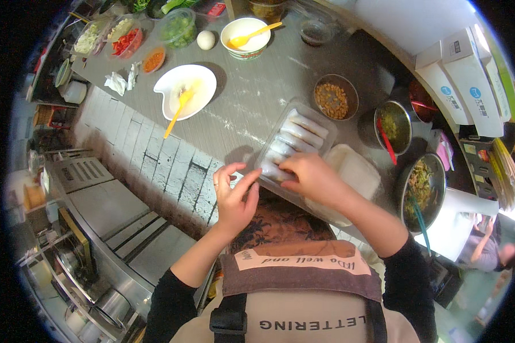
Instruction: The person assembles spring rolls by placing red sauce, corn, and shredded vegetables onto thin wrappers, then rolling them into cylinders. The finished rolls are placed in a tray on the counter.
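Observation:
A clear plastic tray [326,123] near the table's front edge holds a row of several pale, glossy rolls [300,134]. My right hand [315,178] reaches into its near end. The fingers are bent down around the nearest roll, partly hiding it. My left hand [236,197] is just left of the tray, fingers spread and apart. Its index fingertip comes close to the tray's left corner, and I cannot tell whether it touches. Beside the tray, partly under my right wrist, lies a whitish rounded-square container or lid [357,171].
A metal bowl of chickpea-like beans [332,100], a bowl with a red spoon [396,126] and a bowl of shredded food [424,186] stand right. Farther off are a white bowl with a yellow spoon [203,74], a paper bowl [243,31] and an egg [206,40]. Steel kitchen equipment [111,206] stands left.

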Demonstrator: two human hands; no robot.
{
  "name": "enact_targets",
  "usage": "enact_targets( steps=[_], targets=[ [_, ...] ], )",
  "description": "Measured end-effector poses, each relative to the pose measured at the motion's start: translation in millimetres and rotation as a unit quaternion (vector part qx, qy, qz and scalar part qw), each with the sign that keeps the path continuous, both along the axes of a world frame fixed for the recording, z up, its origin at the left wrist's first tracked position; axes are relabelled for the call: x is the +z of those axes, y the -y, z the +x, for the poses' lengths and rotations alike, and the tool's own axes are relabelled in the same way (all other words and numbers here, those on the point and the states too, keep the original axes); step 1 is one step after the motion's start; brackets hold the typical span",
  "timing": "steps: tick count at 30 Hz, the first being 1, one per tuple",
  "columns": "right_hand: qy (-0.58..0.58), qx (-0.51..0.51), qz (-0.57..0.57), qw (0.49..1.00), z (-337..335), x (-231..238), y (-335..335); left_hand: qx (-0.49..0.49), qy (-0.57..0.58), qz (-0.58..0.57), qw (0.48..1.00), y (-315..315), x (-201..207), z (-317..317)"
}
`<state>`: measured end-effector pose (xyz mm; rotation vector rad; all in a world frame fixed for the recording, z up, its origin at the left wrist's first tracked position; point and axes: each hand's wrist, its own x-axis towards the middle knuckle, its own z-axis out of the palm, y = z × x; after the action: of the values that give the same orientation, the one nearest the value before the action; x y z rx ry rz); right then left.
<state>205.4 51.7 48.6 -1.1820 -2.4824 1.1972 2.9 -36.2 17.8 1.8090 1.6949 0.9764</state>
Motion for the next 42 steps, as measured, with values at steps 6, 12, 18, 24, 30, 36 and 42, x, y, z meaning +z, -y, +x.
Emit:
enact_targets(
  steps=[6,12,18,24,30,36,42],
  targets=[
    [-0.033,-0.083,-0.008,0.996,2,11,22,-0.093,-0.113,0.061,0.987,-2,-9,5],
    [0.033,-0.441,0.216,0.87,92,74,44,-0.14,-0.12,0.08,0.98,-13,-2,6],
    [-0.039,-0.525,0.088,0.846,132,53,23,-0.169,0.029,0.097,0.98,-70,32,74],
    [-0.105,-0.484,0.23,0.838,141,56,-19,-0.182,0.346,-0.173,0.904,-85,52,129],
    [-0.096,-0.476,0.203,0.85,149,50,-6,-0.186,0.34,-0.231,0.893,-82,50,134],
    [-0.176,-0.518,0.155,0.822,141,37,-6,-0.168,0.314,-0.243,0.902,-78,47,123],
    [-0.404,-0.6,-0.029,0.69,152,29,11,-0.156,0.313,-0.234,0.907,-72,38,116]
  ],
)
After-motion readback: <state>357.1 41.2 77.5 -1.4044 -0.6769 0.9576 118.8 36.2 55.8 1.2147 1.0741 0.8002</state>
